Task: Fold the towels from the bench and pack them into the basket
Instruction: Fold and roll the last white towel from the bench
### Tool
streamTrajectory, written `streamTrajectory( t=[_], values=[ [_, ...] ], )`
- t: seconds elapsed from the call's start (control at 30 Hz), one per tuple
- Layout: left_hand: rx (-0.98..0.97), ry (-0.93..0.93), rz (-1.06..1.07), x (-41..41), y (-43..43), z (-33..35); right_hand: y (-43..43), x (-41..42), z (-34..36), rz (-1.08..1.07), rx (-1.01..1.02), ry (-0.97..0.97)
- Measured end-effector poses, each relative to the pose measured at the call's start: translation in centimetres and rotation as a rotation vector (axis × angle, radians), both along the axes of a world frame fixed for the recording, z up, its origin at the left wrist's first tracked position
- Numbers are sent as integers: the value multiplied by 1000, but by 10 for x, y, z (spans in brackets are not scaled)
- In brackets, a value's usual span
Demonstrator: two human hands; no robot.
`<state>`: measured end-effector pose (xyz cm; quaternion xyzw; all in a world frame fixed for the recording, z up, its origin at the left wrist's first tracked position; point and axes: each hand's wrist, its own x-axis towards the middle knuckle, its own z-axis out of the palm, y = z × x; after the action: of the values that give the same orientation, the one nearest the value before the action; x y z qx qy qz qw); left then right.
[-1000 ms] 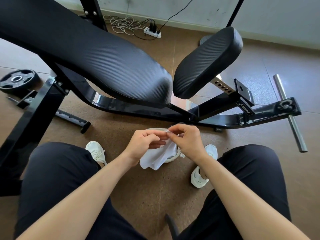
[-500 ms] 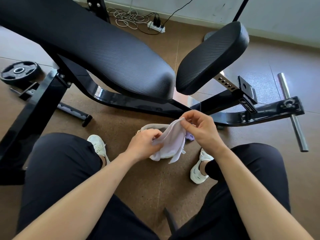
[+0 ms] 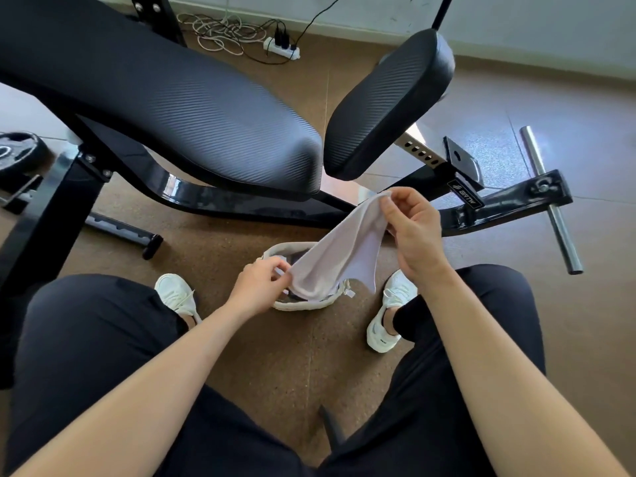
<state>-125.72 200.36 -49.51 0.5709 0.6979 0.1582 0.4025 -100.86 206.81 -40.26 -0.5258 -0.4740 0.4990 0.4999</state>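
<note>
Tension explains the pose: a small pale towel (image 3: 344, 256) is drawn out between two hands so that it hangs flat enough to fold instead of bunching. The right hand (image 3: 418, 235) pinches the upper end between thumb and fingertips, raised in front of the black frame of the weight bench (image 3: 172, 108). The left hand (image 3: 258, 287) pinches the lower end, down by the left rim of the basket (image 3: 299, 306). Both hands are closed on cloth. The towel is in the air, directly over the basket, which sits on the brown floor (image 3: 241, 356) between the person's white shoes (image 3: 175, 292) (a sensible spot, since a folded piece can drop straight down from the lap). Something dark and something pale show inside the basket under the cloth, but I cannot tell what they are.

The towel's long axis runs on a diagonal, from the left hand low and close to the body up and away to the right hand. Its high end therefore points toward the gap between the backrest and the seat pad (image 3: 389, 105). A loose corner droops from the right edge toward the right shoe (image 3: 385, 318). No towel shows on either pad of the bench. My judgement: this is the spreading step before the first fold, with packing of this piece yet to come.
</note>
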Motion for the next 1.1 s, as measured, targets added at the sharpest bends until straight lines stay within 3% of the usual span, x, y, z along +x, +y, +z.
streamTrajectory(
  t=[0.17,0.33,0.5,0.63,0.77,0.9,1.1],
  values=[
    [-58,-296,361,-13,6,8,12,15,-13,-157,-37,-101],
    [7,-431,535,-23,8,15,16,17,-22,-210,-90,-167],
    [108,-325,495,-31,8,27,20,20,-29,-271,-147,-251],
    [232,-55,283,-38,4,46,22,22,-33,-282,-165,-371],
    [346,42,166,-48,-2,56,20,19,-32,-272,-213,-312],
    [474,100,207,-52,-4,57,17,14,-29,-227,-247,-215],
    [515,81,288,-56,1,55,18,13,-35,-150,-269,-186]
  ],
)
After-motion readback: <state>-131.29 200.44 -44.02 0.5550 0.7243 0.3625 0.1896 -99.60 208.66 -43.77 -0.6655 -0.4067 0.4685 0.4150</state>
